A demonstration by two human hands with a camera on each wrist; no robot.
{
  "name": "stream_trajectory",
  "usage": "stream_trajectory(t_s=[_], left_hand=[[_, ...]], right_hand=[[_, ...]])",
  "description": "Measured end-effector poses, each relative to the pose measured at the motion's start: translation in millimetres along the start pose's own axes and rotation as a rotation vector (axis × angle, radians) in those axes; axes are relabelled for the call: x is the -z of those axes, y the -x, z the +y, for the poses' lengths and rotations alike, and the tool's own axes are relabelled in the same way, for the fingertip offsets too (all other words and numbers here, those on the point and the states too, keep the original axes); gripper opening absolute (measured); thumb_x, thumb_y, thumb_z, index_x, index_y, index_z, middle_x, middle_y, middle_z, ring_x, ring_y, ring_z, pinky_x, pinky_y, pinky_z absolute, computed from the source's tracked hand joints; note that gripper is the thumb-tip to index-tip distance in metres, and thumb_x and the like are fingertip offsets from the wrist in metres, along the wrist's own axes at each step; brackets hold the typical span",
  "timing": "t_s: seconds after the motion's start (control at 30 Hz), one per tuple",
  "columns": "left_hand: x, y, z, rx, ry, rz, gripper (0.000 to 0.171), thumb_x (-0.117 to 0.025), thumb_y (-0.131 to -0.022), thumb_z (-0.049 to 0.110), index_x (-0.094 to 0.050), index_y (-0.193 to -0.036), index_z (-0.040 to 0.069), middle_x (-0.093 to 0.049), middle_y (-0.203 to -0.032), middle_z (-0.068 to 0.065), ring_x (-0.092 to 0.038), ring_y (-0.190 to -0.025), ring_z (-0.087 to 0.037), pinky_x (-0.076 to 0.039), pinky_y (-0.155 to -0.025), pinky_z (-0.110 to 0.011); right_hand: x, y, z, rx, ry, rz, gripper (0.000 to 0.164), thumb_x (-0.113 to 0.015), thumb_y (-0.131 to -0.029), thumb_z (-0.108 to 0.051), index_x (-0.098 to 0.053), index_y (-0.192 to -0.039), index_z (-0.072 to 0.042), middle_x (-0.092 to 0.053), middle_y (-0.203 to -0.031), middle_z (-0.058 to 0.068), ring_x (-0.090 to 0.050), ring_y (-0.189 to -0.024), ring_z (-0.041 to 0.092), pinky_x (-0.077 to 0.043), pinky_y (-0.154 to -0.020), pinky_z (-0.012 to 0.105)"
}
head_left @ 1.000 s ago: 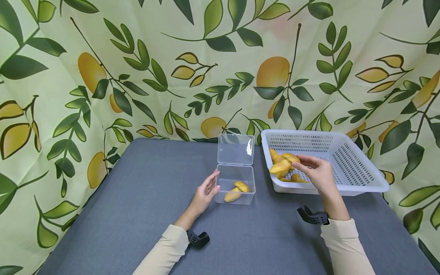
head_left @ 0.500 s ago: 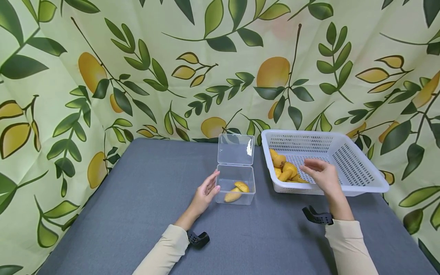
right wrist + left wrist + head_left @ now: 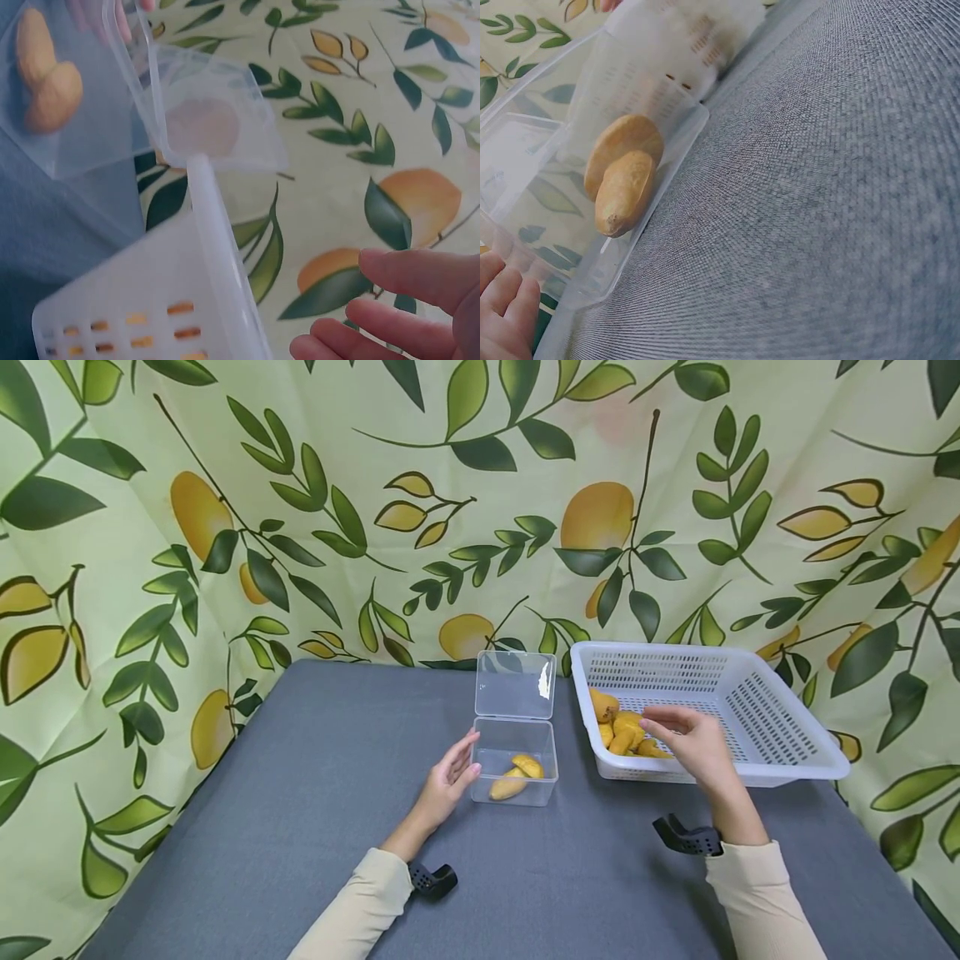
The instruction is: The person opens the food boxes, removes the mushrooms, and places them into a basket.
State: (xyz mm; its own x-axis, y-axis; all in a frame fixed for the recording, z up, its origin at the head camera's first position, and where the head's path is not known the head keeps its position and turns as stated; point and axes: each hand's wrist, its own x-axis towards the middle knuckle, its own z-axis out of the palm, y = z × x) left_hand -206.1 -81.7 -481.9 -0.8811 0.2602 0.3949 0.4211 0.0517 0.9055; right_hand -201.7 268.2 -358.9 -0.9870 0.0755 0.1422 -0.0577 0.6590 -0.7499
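Note:
A clear plastic box (image 3: 478, 758) with its lid (image 3: 514, 685) raised stands in the middle of the table. Inside it lie two small yellow potatoes (image 3: 508, 787), one resting partly over the other. My left hand (image 3: 442, 785) rests its fairly straight fingers along the box's left side. Over the left part of a white perforated basket (image 3: 787, 772) is my right hand (image 3: 693, 743), thumb and fingers apart with nothing between them in the right wrist view. Its fingertips overlap several yellow potatoes (image 3: 604, 707) heaped at the basket's left end.
Grey cloth (image 3: 315, 735) covers the table. Behind it hangs a curtain (image 3: 420, 593) printed with leaves and fruit. The basket stands close to the box's right side, and the raised lid stands near the curtain.
My right hand first touches the potatoes, draws back right, then returns left over them. The heaped potatoes have shifted and lie lower in the basket. My left hand and the box stay put.

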Motion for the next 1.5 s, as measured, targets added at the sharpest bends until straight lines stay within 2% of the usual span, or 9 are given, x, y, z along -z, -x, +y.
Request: stream_trajectory(t_s=[0.07,0.3,0.77,0.9,1.0,1.13,1.23,1.37,1.5], left_hand=[[0.1,-0.2,0.3,0.001,-0.001,0.001,0.049,-0.052,-0.096,0.004,-0.039,-0.143,-0.004,-0.031,-0.155,-0.027,-0.033,-0.141,-0.041,-0.033,-0.116,-0.019],[0.3,0.2,1.3,-0.004,0.002,-0.008,0.050,-0.051,-0.096,0.004,-0.038,-0.143,-0.005,-0.030,-0.155,-0.026,-0.032,-0.142,-0.040,-0.031,-0.111,-0.007],[1.1,1.0,0.5,0.003,-0.010,-0.009,0.050,-0.051,-0.096,0.005,-0.039,-0.144,-0.003,-0.030,-0.156,-0.025,-0.033,-0.142,-0.038,-0.031,-0.113,-0.010],[1.2,0.9,0.6,0.022,-0.005,-0.013,0.050,-0.051,-0.096,0.006,-0.038,-0.144,-0.002,-0.030,-0.157,-0.023,-0.033,-0.143,-0.035,-0.032,-0.115,-0.017],[1.3,0.7,-0.4,0.024,-0.004,-0.015,0.050,-0.051,-0.097,0.006,-0.038,-0.144,-0.002,-0.029,-0.157,-0.023,-0.032,-0.144,-0.035,-0.031,-0.115,-0.017],[1.2,0.5,-0.4,0.012,-0.002,-0.014,0.050,-0.051,-0.096,0.005,-0.038,-0.144,-0.003,-0.029,-0.156,-0.025,-0.032,-0.143,-0.037,-0.030,-0.112,-0.008],[0.9,0.3,0.4,0.001,0.001,-0.009,0.050,-0.052,-0.096,0.005,-0.039,-0.143,-0.004,-0.030,-0.156,-0.026,-0.032,-0.142,-0.039,-0.030,-0.111,-0.006],[0.6,0.3,1.3,-0.008,0.004,0.002,0.049,-0.052,-0.095,0.003,-0.040,-0.142,-0.005,-0.031,-0.155,-0.027,-0.032,-0.141,-0.041,-0.030,-0.111,-0.007],[0.2,0.2,0.6,-0.019,0.003,0.001,0.049,-0.052,-0.095,0.001,-0.039,-0.142,-0.007,-0.031,-0.154,-0.028,-0.033,-0.141,-0.042,-0.032,-0.114,-0.015]], right_hand=[[-2.3,0.4,-3.8,0.023,-0.009,-0.019,0.046,-0.064,-0.093,-0.034,-0.064,-0.123,0.000,-0.065,-0.124,0.024,-0.044,-0.085,-0.024,-0.046,-0.071,0.003],[-13.1,1.2,-17.9,0.086,-0.020,-0.081,0.036,-0.064,-0.093,-0.025,-0.066,-0.119,0.001,-0.068,-0.120,0.023,-0.048,-0.084,-0.023,-0.047,-0.074,0.005],[-39.7,1.6,-38.8,0.194,-0.077,-0.162,0.026,-0.066,-0.091,-0.017,-0.070,-0.110,0.000,-0.072,-0.110,0.021,-0.055,-0.084,-0.018,-0.052,-0.074,0.012],[-48.5,1.8,-46.1,0.207,-0.104,-0.189,0.026,-0.066,-0.091,-0.016,-0.070,-0.110,0.001,-0.072,-0.109,0.020,-0.056,-0.085,-0.017,-0.051,-0.076,0.013],[-55.2,1.9,-51.1,0.207,-0.129,-0.218,0.027,-0.066,-0.091,-0.015,-0.069,-0.111,0.002,-0.072,-0.109,0.021,-0.058,-0.086,-0.013,-0.052,-0.077,0.014],[-66.3,1.1,-56.2,0.219,-0.152,-0.256,0.027,-0.065,-0.092,-0.014,-0.069,-0.111,0.003,-0.072,-0.110,0.022,-0.064,-0.089,-0.004,-0.052,-0.077,0.014],[-75.9,0.0,-58.7,0.234,-0.171,-0.289,0.026,-0.063,-0.092,-0.012,-0.068,-0.111,0.005,-0.071,-0.110,0.024,-0.069,-0.093,0.008,-0.053,-0.076,0.013],[-89.7,-1.3,-61.7,0.240,-0.191,-0.345,0.027,-0.061,-0.093,-0.011,-0.066,-0.113,0.007,-0.070,-0.112,0.026,-0.071,-0.100,0.024,-0.055,-0.079,0.016],[-102.4,-2.9,-64.0,0.234,-0.189,-0.395,0.030,-0.061,-0.094,-0.012,-0.065,-0.116,0.008,-0.069,-0.114,0.025,-0.069,-0.104,0.034,-0.058,-0.085,0.028]])
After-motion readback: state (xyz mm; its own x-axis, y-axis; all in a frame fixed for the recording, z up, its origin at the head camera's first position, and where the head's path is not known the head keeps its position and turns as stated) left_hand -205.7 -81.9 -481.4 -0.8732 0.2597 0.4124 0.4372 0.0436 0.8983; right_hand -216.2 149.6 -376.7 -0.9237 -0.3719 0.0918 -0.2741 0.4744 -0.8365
